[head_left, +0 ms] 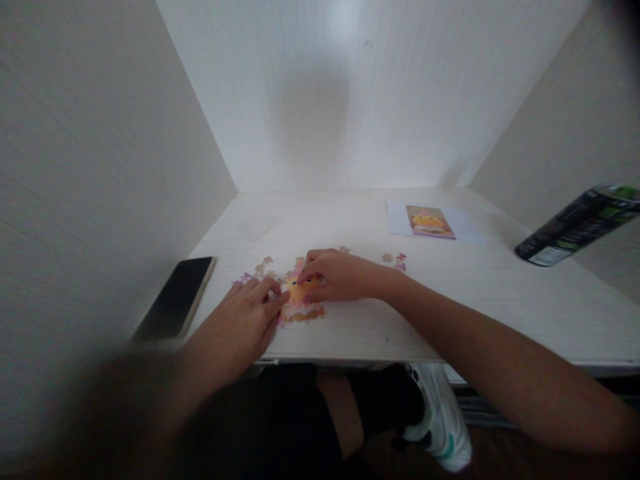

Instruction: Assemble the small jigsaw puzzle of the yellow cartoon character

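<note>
My two hands on one puzzle.
My left hand (247, 313) and right hand (335, 273) press curled fingertips on the puzzle (301, 300); one phone (177, 298) left, one can (580, 227) far right.

Your left hand (245, 320) rests flat at desk (500, 300) front edge, fingertips touching left side of partly built puzzle (303, 301). Your right hand (340, 273) lies over puzzle's top, fingers pressing yellow area. Loose pieces (395, 260) scattered behind puzzle, toward desk middle. Phone (177, 298) face up at left edge. Reference picture (430, 221) on paper near back right. Dark can (575, 227) at right edge, looks tilted.
</note>
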`<state>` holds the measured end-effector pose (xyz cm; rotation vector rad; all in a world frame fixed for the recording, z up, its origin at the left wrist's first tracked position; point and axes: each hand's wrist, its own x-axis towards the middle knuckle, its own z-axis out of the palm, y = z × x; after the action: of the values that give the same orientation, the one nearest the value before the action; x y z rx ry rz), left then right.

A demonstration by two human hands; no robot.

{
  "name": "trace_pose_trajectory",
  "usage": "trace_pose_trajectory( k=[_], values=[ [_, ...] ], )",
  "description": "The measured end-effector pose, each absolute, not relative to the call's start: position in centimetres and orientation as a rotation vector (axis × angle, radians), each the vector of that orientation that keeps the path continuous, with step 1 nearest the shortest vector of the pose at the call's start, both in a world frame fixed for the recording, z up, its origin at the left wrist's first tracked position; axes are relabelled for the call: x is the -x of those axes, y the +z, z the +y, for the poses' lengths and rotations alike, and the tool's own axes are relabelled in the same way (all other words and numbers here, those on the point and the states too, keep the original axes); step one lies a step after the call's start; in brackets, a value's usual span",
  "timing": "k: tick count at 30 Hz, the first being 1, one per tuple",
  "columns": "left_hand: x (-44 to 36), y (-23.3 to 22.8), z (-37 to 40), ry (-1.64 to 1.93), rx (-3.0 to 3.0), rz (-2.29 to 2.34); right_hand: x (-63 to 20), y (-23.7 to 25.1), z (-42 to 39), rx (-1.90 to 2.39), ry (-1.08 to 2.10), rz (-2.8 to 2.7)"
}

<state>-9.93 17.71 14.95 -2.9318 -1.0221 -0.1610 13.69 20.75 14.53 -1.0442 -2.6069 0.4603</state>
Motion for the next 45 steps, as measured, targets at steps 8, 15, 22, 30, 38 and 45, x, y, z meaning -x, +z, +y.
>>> trace_pose_trajectory(
  k=[8, 15, 22, 30, 38, 45],
  values=[
    [13.4, 15.5, 21.3, -0.485, 2.871, -1.395, -14.0, 13.9, 21.2, 1.006, 0.46, -2.617],
    [13.4, 15.1, 21.2, -0.504, 3.014, -1.421, -14.1, 14.2, 21.0, 1.051, 0.516, -2.585],
    [12.8, 14.3, 21.1, -0.494, 3.078, -1.342, -14.4, 14.3, 21.2, 1.096, 0.517, -2.607],
    [13.6, 15.0, 21.8, -0.618, 3.123, -1.457, -14.8, 14.2, 21.9, 1.131, 0.549, -2.508],
    [14.5, 14.7, 22.5, -0.686, 2.985, -1.576, -15.7, 14.0, 22.9, 1.187, 0.22, -2.243],
    [14.6, 14.7, 22.5, -0.637, 2.781, -1.702, -16.6, 14.1, 23.4, 1.218, 0.159, -2.157]
  ],
)
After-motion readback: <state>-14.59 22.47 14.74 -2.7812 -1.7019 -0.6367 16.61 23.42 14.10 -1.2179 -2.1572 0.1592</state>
